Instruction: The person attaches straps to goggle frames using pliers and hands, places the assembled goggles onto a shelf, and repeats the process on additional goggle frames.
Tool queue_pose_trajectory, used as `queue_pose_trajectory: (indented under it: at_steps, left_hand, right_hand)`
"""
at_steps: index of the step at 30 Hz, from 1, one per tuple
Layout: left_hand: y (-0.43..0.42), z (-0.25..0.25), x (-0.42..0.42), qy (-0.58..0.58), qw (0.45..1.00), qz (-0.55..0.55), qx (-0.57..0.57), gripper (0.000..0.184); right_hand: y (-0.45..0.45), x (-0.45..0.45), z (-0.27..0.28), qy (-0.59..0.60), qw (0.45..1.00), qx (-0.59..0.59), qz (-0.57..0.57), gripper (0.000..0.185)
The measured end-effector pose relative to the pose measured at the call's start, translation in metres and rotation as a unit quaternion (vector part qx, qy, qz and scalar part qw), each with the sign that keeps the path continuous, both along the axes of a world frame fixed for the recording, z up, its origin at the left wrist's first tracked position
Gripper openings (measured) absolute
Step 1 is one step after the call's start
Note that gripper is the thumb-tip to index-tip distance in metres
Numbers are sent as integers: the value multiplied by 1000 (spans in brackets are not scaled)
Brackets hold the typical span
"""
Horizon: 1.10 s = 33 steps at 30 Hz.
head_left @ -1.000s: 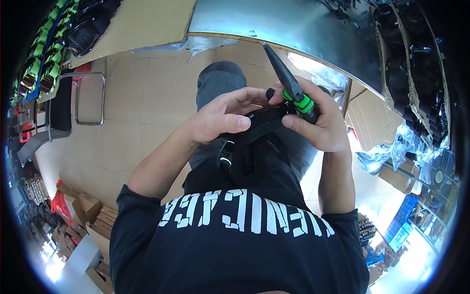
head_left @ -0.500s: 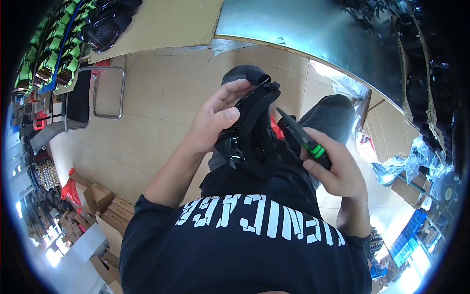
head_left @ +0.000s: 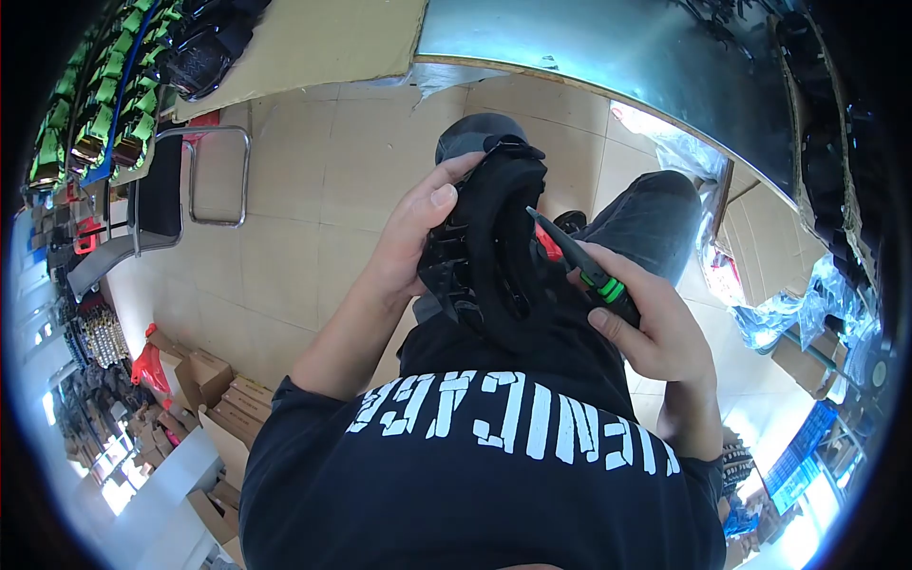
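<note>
Over the trousered legs (head_left: 646, 228): black foam-edged goggles (head_left: 494, 252), clasped in left hand (head_left: 407, 231), thumb uppermost, fingers partly hidden behind. Right hand (head_left: 663, 321) wrapped round green-banded needle-nose pliers (head_left: 578, 258), tip angled at goggles' rim; cannot tell whether touching. Beyond, metal-topped bench (head_left: 608, 40), cardboard sheet (head_left: 332, 47) left of it. Farther left, tubular-framed chair (head_left: 154, 204). Lower left, brown cartons (head_left: 211, 378).

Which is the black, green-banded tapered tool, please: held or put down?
Held: the right hand grips the tool near its green bands.
</note>
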State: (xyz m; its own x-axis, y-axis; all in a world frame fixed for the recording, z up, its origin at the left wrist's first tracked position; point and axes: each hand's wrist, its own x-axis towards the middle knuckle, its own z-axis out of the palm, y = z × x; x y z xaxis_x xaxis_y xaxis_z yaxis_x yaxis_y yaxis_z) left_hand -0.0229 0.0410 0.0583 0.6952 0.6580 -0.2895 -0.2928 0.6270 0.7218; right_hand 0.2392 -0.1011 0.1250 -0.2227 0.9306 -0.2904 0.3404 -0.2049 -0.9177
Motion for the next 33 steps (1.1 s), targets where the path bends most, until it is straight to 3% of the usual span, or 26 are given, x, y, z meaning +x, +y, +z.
queue_pose_trajectory:
  at_steps: [5, 10, 13, 33]
  left_hand:
    - [-2, -1, 1, -19, 1000, 6, -1, 76]
    - [-2, -5, -1, 66, 983, 27, 168, 73]
    - [-1, -2, -2, 30, 971, 24, 236, 62]
    - [-10, -7, -7, 15, 948, 3, 318, 57]
  right_hand:
    - [0, -1, 2, -21, 1000, 17, 11, 65]
    - [0, -7, 11, -102, 994, 17, 44, 66]
    - [0, -13, 14, -152, 987, 46, 36, 66]
    - [6, -34, 26, -239, 968, 71, 33, 64]
